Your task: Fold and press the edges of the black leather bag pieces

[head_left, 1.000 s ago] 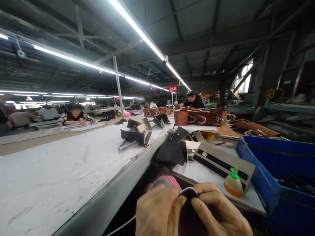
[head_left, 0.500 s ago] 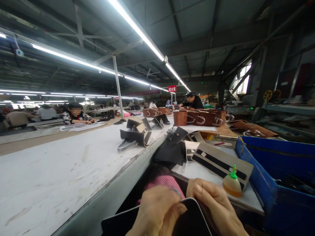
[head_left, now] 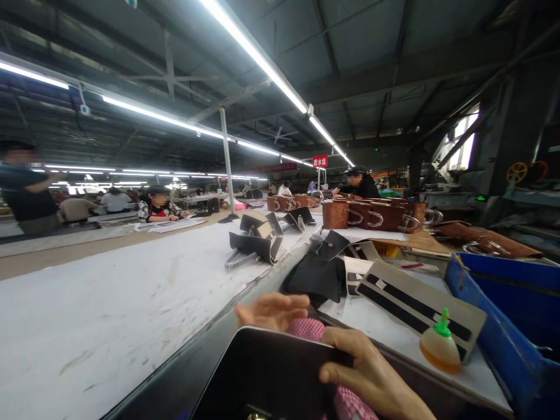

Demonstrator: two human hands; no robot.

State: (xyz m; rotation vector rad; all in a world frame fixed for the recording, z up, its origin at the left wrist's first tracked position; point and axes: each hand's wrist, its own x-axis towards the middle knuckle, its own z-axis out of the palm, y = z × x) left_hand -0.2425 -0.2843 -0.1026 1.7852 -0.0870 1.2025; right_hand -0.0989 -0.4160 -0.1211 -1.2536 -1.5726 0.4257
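A black leather bag panel [head_left: 266,367] with a rounded corner and a thin pale edge stands tilted up before me. Gold-coloured metal [head_left: 256,416] shows on it at the bottom of the view. My right hand [head_left: 365,364] grips its right side, thumb on the near face and fingers partly hidden behind. Past the panel's top edge is my left hand [head_left: 273,311], slightly blurred, its fingers stretched out and holding nothing visible; its lower part is hidden by the panel. Pink checked cloth [head_left: 306,328] shows between the hands.
To the right, a squeeze bottle [head_left: 441,349] of amber liquid stands beside a beige panel with black strips [head_left: 420,300]. A blue bin [head_left: 485,309] borders that side. Black bag pieces [head_left: 256,245] lie on the white-covered table [head_left: 131,315]; brown bags [head_left: 371,214] stand farther back. Other people work beyond.
My left hand has come off the panel's front and moved behind its top edge, fingers opening. The panel has turned and risen, with my right hand's thumb now across its face. The view has swung left.
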